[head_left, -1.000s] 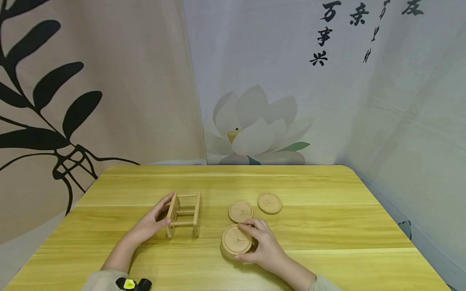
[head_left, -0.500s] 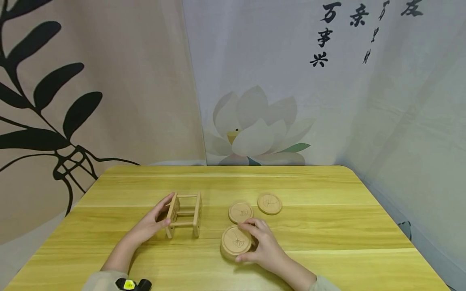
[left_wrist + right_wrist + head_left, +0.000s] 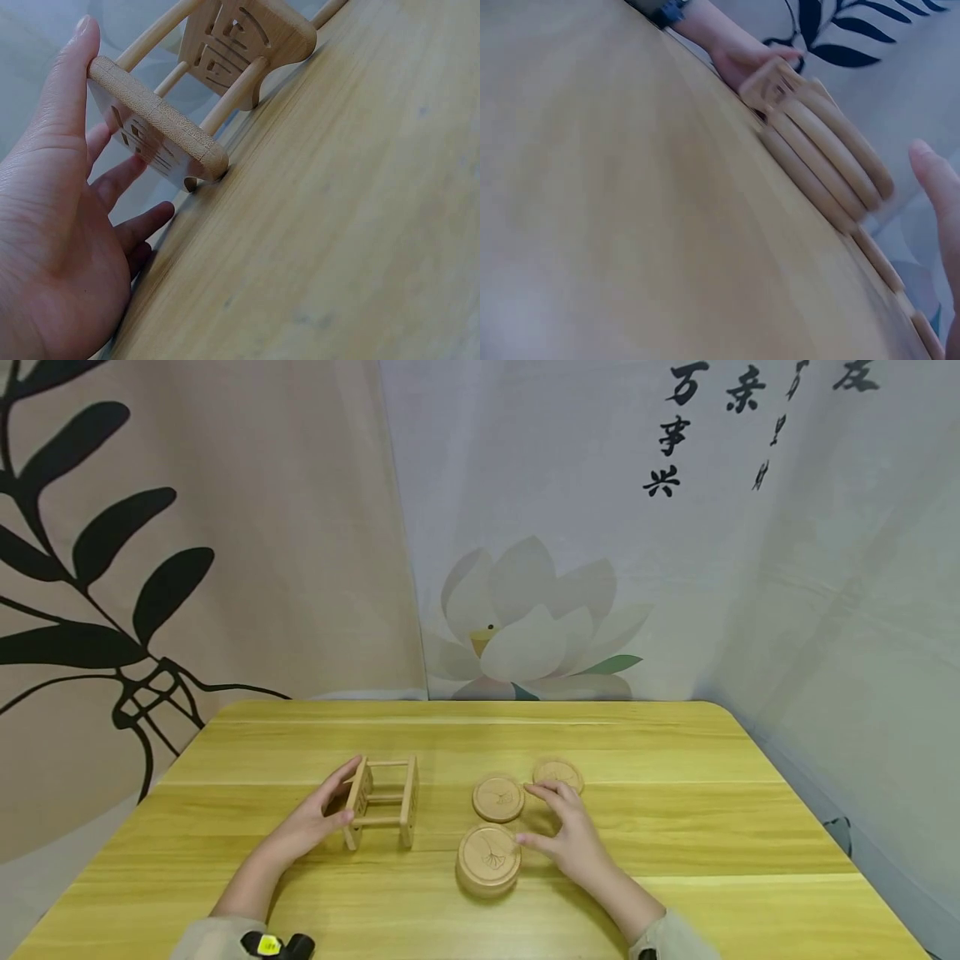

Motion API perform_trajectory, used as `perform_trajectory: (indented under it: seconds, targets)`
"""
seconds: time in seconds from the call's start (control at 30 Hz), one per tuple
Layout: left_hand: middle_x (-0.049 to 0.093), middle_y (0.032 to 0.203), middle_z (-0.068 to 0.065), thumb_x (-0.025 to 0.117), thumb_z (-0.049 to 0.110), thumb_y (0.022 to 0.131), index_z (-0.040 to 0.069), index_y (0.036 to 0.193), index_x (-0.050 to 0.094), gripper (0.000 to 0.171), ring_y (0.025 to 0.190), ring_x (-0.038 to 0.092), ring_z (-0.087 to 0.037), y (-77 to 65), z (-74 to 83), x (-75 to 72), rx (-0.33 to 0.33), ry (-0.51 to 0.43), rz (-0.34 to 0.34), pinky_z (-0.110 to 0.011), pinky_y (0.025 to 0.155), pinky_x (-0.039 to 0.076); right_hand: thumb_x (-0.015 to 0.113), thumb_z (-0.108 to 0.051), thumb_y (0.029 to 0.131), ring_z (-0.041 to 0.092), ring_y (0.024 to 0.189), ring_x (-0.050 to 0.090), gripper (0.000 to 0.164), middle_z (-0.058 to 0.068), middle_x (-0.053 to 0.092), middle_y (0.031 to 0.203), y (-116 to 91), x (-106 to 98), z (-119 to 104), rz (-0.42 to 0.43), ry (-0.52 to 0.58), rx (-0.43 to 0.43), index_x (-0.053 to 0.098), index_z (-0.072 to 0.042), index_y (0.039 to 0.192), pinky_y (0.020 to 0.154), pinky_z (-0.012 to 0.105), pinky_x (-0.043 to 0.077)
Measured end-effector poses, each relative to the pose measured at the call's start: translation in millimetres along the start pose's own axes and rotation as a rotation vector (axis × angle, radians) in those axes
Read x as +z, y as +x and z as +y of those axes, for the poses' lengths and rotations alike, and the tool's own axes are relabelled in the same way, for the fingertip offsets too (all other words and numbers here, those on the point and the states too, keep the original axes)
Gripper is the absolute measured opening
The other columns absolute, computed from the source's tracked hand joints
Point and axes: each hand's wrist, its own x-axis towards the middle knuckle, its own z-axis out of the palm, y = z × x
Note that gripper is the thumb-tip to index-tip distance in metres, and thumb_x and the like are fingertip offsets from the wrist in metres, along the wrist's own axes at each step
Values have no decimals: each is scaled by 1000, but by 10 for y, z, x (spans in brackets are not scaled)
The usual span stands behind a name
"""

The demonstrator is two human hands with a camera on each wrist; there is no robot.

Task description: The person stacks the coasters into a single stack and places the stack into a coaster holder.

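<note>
Pale wooden barred rack [image 3: 386, 798]: grasped in left grip [image 3: 309, 824]
Round engraved wooden disc stack [image 3: 489, 860]: just beside right grip [image 3: 576, 841], released

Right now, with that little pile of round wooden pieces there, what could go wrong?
Maybe the stack of discs could slide apart: the right hand has its thumb very close to the edge, so a bump might shift it. Its fingers might also nudge the near disc or the far disc, which lie close by. And the left hand holds the wooden rack by only one side, so a push could slide or tip it.
</note>
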Motion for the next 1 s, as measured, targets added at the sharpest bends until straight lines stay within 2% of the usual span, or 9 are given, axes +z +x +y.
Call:
perform_trajectory:
  seconds: [0.17, 0.3, 0.47, 0.67, 1.0]
  targets:
    - [23, 149, -30, 59, 12, 96, 17, 155, 14, 75, 131, 27, -51, 3, 11, -2, 14, 0, -2, -63, 93, 35, 84, -22, 71, 30, 120, 42, 68, 9, 50, 128, 83, -89, 132, 61, -35, -4, 57, -4, 131, 95, 53, 40]
    - [22, 150, -29, 60, 14, 96, 19, 155, 14, 75, 131, 26, -51, 4, 23, -3, 19, 6, -2, -64, 93, 35, 85, -20, 72, 33, 121, 40, 69, 13, 49, 131, 143, -159, 215, 80, -76, 16, 56, -4, 132, 97, 55, 38]
    - [20, 151, -27, 60, 14, 96, 19, 155, 15, 75, 132, 26, -50, 2, 19, 2, 9, 9, 2, -65, 93, 33, 85, -26, 72, 36, 120, 43, 73, 17, 49, 130, 193, -238, 332, 68, -172, 22, 54, -4, 134, 95, 56, 38]
    - [19, 152, -26, 60, 14, 96, 20, 155, 15, 74, 132, 26, -50, 7, 16, 0, 12, 23, 5, -66, 94, 32, 83, -33, 74, 39, 121, 40, 78, 19, 47, 132, 243, -306, 445, 29, -237, 49, 50, -3, 138, 97, 59, 35]
    - [20, 152, -26, 60, 11, 96, 20, 155, 15, 75, 131, 27, -50, 1, 40, 6, 11, 23, 4, -63, 94, 34, 81, -37, 76, 40, 123, 38, 80, 22, 45, 135, 309, -364, 571, -3, -260, 90, 48, -3, 139, 98, 59, 32]
